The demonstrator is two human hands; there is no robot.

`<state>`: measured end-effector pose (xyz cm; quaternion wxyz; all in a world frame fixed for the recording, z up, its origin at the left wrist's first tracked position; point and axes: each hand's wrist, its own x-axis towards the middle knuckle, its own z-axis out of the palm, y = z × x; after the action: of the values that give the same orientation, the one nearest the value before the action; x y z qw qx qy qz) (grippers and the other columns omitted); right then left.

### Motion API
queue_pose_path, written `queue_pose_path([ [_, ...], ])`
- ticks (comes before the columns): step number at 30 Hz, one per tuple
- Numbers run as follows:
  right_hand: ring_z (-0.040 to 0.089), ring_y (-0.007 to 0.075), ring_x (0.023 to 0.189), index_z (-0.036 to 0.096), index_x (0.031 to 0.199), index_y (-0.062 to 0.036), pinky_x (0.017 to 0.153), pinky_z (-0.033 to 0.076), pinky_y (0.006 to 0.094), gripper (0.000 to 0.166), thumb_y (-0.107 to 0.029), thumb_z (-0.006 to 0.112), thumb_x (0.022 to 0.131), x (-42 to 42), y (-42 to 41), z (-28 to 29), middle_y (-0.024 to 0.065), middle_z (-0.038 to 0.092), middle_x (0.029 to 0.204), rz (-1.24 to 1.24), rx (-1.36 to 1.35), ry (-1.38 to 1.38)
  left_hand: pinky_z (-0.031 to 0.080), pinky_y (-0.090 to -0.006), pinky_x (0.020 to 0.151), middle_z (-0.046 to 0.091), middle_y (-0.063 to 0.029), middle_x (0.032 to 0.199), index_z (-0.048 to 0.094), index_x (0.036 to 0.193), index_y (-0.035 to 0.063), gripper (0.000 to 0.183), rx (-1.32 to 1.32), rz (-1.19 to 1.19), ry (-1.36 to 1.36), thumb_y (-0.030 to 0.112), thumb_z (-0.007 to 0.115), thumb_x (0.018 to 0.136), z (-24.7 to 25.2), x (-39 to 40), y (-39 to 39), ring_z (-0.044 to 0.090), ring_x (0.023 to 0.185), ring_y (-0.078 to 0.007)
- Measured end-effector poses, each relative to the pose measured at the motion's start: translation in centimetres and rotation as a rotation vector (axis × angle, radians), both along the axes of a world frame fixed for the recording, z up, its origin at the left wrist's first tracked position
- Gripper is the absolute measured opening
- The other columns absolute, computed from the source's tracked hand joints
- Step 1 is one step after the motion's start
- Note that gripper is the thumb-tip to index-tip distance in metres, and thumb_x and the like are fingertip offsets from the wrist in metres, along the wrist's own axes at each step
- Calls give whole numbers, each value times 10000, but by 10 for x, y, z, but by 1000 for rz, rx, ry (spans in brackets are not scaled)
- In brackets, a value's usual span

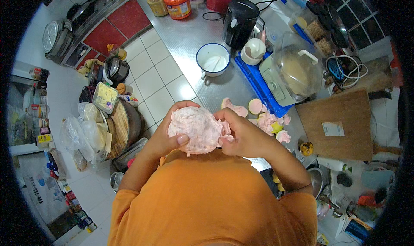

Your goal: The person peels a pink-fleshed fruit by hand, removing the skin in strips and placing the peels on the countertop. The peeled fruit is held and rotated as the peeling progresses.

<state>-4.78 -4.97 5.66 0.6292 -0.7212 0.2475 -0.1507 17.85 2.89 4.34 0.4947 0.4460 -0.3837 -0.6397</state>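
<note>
A peeled pomelo [196, 131], round and covered in pale pink pith, is held up close to my chest. My left hand [168, 134] wraps around its left side, with the thumb pressed on the front. On the other side, my right hand [241, 132] pinches a flap of pink pith [225, 129] between thumb and fingers at the fruit's edge. Torn pieces of pomelo peel [268, 122], pink inside and yellow-green outside, lie scattered on the steel counter beyond my right hand.
A white enamel mug [213, 59] with a blue rim stands on the steel counter [181, 35]. Behind it is a black electric kettle [241, 21]. To the right are a food steamer [291, 71] with a clear lid and a wooden board [336, 126]. A round wooden block [121, 129] stands at left.
</note>
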Motion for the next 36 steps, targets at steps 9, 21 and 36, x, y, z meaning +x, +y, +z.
queue_pose_path([
  [9, 609, 219, 962, 419, 1234, 11, 853, 485, 349, 401, -41, 538, 854, 6, 21, 10, 192, 605, 1026, -113, -54, 256, 451, -347, 983, 508, -111, 1230, 373, 1361, 34, 901, 23, 58, 112, 462, 785, 684, -3, -11, 10, 538, 1156, -212],
  [21, 471, 125, 630, 549, 1042, -39, 577, 401, 256, 201, -53, 412, 896, -54, 4, -131, 54, 529, 810, -545, 113, 32, 476, -393, 975, 513, -119, 1353, 352, 1434, 47, 967, 118, 246, 380, 639, 666, 735, -20, 1, 12, 527, 1234, -262],
  [36, 598, 201, 1091, 432, 1433, -48, 860, 504, 294, 568, -161, 626, 912, -43, -5, -25, 140, 534, 1285, -308, 314, -44, 406, -361, 1057, 482, -115, 1313, 336, 1444, 68, 913, 36, -72, 66, 275, 832, 705, 1, -6, -9, 495, 1237, -247],
])
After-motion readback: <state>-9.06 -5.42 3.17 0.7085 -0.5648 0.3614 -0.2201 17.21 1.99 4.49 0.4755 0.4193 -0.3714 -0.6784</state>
